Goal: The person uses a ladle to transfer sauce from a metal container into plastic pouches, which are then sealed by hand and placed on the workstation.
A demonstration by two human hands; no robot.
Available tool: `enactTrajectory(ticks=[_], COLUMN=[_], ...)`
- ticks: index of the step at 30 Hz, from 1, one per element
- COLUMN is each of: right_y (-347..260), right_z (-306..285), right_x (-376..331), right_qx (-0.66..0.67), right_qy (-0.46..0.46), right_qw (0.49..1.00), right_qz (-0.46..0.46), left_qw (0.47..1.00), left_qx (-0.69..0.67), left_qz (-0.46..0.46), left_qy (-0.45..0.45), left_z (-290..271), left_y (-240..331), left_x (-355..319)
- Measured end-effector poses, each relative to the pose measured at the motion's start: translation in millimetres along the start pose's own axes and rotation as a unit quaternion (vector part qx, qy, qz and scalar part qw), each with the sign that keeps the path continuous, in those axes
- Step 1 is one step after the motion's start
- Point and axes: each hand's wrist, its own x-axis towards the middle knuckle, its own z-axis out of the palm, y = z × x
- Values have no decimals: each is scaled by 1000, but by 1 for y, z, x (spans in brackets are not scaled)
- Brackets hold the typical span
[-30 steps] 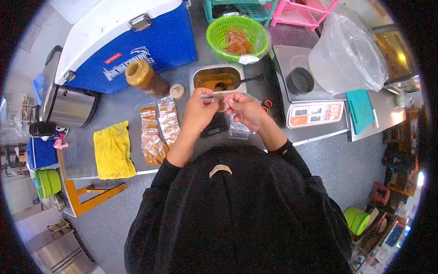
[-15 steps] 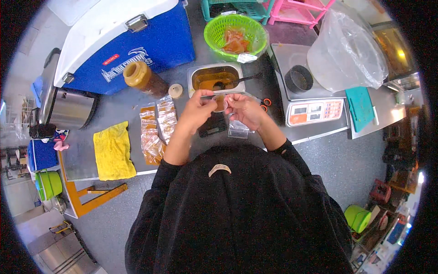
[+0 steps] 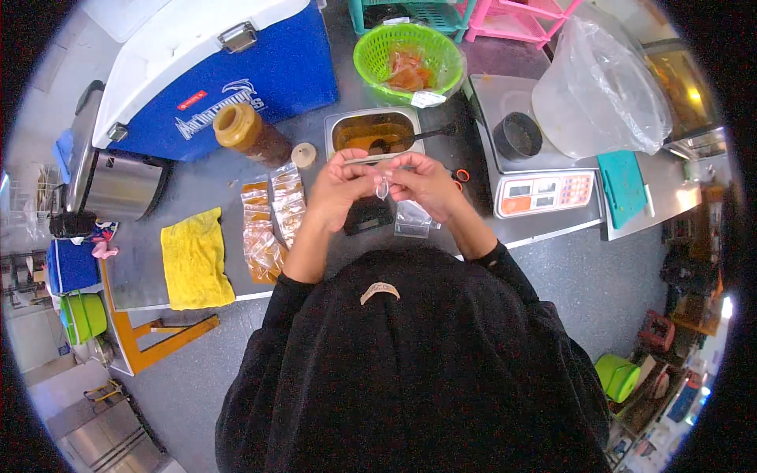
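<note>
My left hand and my right hand meet above the grey table, both pinching a small clear plastic bag between them. Just beyond my hands stands a steel tray of brown sauce with a dark ladle in it. Below my hands lie a black small device and a pile of empty clear bags. Several filled sauce packets lie in rows to the left of my left hand.
A blue and white cooler stands at the back left, a brown jar and its lid in front of it. A green basket, a scale with a black cup, a big clear bag, a yellow cloth and a steel pot surround the work spot.
My hands have stayed together over the same spot; the small clear bag has been turned and worked between my fingers. Nothing else moved.
</note>
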Motion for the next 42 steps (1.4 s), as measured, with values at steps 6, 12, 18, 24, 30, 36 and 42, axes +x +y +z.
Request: enactTrajectory(ticks=[6,12,18,24,30,36,42], right_y=[15,3,-27,-16,44,47,72], right_z=[12,26,61,123,154,255,285], right_x=[-3,-2,2,5,68,-24,-28], right_qx=[-281,-432,-548,-412,-452,-364,-397], right_qy=[198,235,108,-114,-358,-600,-564], right_qw=[924,820,783,897,783,602,500], right_qz=[-169,-293,-274,-109,-230,-382,-524], left_qw=[871,735,968,853,720,660,674], left_qx=[396,530,138,365,335,340,288], left_qz=[242,336,204,301,476,459,418], left_qy=[161,257,55,218,378,488,537], left_z=[12,24,-26,-51,-77,-81,-103], left_y=[-16,-10,-8,2,-22,-30,-42], left_x=[5,2,-32,-126,-195,-247,-269])
